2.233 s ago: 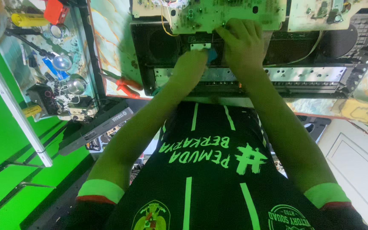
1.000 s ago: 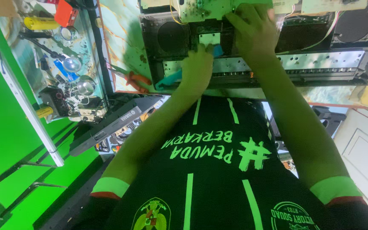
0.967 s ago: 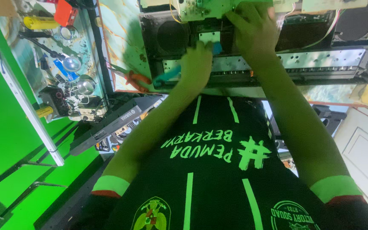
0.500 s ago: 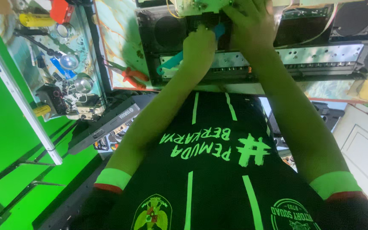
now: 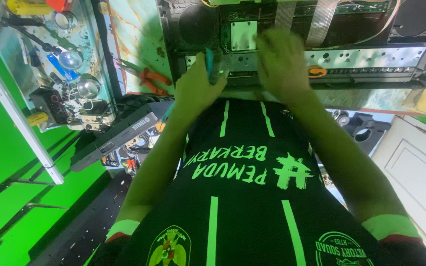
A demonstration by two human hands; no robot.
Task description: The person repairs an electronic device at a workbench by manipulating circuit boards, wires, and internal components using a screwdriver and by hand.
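Head view, looking down the wearer's black shirt with green stripes (image 5: 252, 197) toward a workbench at the top of the frame.

Containers: at upper left, a shallow shelf tray (image 5: 50, 74) holds loose items: a yellow cylinder (image 5: 25, 7), round metal caps (image 5: 88, 88), a blue part (image 5: 57, 66), a black block with wires (image 5: 50, 101). At top centre lies an opened black electronics chassis (image 5: 420, 64); inside it are a small square metal plate (image 5: 244, 35), two flat ribbon cables (image 5: 317, 24), round speaker openings (image 5: 195, 24) and a perforated metal strip (image 5: 371, 56).

Hands: the left hand (image 5: 195, 88), just left of centre, is closed around a teal-handled screwdriver (image 5: 209, 61), whose handle stands up against the chassis edge. The right hand (image 5: 282, 61), just right of centre, hovers over the metal strip; it is motion-blurred, fingers loosely curled, and whether it grips anything cannot be told.

Surface and room: orange-handled pliers (image 5: 149, 81) lie on the marbled bench top (image 5: 134, 39), left of the left hand. A dark flat device (image 5: 114, 138) leans below the bench. Green walls (image 5: 6, 172) fill the left; a white panel (image 5: 415, 167) sits at right.
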